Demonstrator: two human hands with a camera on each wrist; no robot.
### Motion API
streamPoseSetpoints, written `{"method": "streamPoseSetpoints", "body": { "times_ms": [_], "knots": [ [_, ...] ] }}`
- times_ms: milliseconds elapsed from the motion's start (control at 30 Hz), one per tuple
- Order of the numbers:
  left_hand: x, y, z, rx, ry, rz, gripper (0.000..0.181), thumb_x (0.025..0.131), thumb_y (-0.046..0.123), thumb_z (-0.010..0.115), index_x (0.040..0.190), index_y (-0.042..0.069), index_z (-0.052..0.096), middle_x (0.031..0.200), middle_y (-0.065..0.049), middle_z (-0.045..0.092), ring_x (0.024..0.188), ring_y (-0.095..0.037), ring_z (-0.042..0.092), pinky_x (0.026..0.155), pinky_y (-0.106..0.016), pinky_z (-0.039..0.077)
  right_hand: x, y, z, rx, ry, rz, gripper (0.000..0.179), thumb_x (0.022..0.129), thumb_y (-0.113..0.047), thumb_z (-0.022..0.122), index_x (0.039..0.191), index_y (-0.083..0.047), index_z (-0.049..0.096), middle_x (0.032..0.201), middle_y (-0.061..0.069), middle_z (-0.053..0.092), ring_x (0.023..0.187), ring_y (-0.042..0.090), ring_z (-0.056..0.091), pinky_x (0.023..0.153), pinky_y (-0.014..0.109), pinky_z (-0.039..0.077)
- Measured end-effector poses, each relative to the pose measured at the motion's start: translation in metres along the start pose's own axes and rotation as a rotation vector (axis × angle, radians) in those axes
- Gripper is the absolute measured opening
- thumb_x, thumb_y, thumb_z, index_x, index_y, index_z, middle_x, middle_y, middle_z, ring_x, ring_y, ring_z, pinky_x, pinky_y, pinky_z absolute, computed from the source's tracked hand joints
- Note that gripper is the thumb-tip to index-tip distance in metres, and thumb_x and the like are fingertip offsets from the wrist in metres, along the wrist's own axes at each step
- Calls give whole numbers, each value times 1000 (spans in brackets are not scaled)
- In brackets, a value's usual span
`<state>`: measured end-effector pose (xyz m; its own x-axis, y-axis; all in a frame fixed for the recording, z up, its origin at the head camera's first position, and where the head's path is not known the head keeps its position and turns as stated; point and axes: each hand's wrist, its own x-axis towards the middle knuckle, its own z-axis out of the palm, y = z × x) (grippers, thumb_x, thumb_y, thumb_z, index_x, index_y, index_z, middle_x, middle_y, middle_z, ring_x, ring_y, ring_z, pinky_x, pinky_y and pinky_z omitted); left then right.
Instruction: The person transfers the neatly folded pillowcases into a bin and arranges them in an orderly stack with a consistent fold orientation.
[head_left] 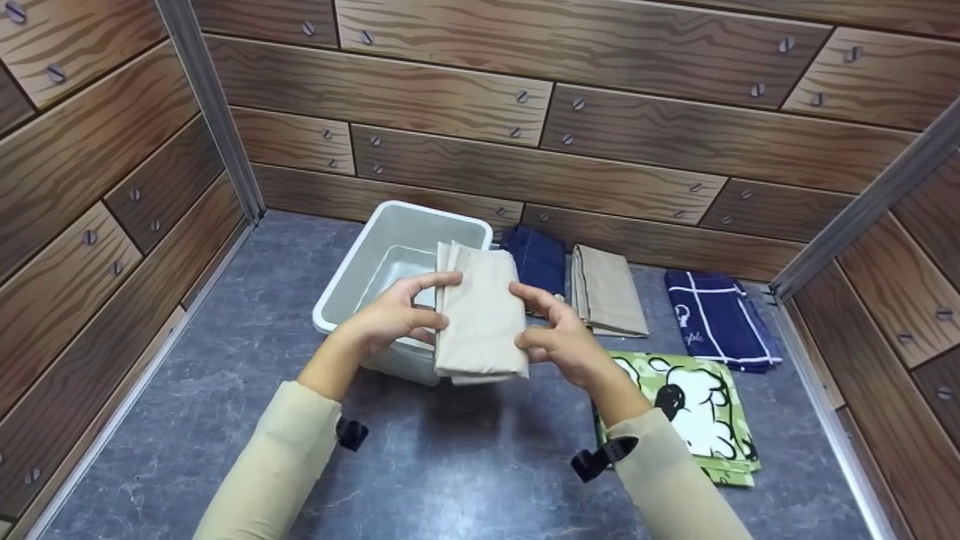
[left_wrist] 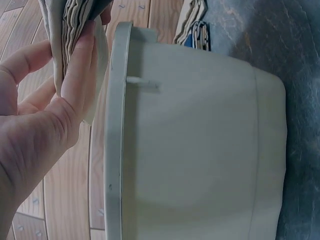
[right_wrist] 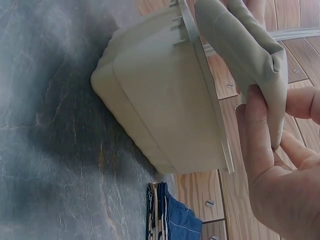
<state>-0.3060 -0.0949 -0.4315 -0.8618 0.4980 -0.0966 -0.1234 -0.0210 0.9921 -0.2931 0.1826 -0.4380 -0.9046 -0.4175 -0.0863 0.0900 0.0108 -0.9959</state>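
1. Head view: the bin (head_left: 439,231) stood upright, so its open mouth faced up, probably resting steady on its base.
2. Left hand (head_left: 394,311), above the bin, was part-closed, thumb and fingers pinching one edge, likely to hold the layers together.
3. Beige cloth (head_left: 484,315), folded, hung aloft by the bin's right side; whether it was over the mouth I could not tell.
4. Navy cloth (head_left: 536,259) lay folded just right of the bin.
5. Right hand (head_left: 559,334), right of the bin, pinched the opposite edge, part-closed, apparently balancing the hold.
6. Tan cloth (head_left: 609,289) lay farther right of the bin.
7. Green cloth (head_left: 697,405) lay right of the bin, nearer the person.
8. Checked cloth (head_left: 720,322) lay farthest from the bin, its folds presumably settled by lying flat.
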Motion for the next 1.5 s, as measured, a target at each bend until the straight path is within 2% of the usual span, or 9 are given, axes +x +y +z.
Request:
{"method": "streamPoseSetpoints", "body": {
  "times_ms": [133,400,600,900,1167,1500],
  "knots": [
    [0,1,-4,-4,-9,2,73,84,-11,60,152,7,39,131,-22,50,87,-23,68,74,-39,62,3,-1,3,8,1,-1,84,74,11,59,153,-11,38,154,13,34,78,17,65,63,34,60],
    [-5,6,-14,-4,-1,-8,73,85,-11,60,152,8,39,135,-20,47,90,-23,67,76,-41,62,12,-5,11,8,-2,2,84,74,12,60,152,-13,41,151,12,36,96,26,63,62,37,60],
    [-5,8,-22,-4,-2,-9,73,85,-12,59,152,7,38,138,-21,43,91,-23,67,77,-42,61,19,-9,17,1,3,8,83,74,13,59,150,-14,43,148,10,38,86,22,65,67,39,61],
    [-6,10,-35,11,37,-35,73,84,-12,60,152,8,40,139,-19,41,87,-22,66,75,-40,62,31,-13,28,-33,-2,-2,83,72,14,59,150,-14,44,146,11,39,75,19,66,60,32,59],
    [-6,16,-40,53,34,-43,74,84,-13,59,153,8,38,143,-18,37,89,-22,66,75,-39,62,37,-16,34,-38,-2,-4,84,72,16,58,150,-13,43,150,8,36,75,18,66,58,31,58],
    [-5,23,-51,125,36,-70,75,84,-13,59,153,9,39,140,-20,41,94,-23,64,71,-34,61,47,-21,43,-37,11,1,84,72,15,57,150,-14,44,146,12,43,84,23,68,67,43,62]
  ]
}}
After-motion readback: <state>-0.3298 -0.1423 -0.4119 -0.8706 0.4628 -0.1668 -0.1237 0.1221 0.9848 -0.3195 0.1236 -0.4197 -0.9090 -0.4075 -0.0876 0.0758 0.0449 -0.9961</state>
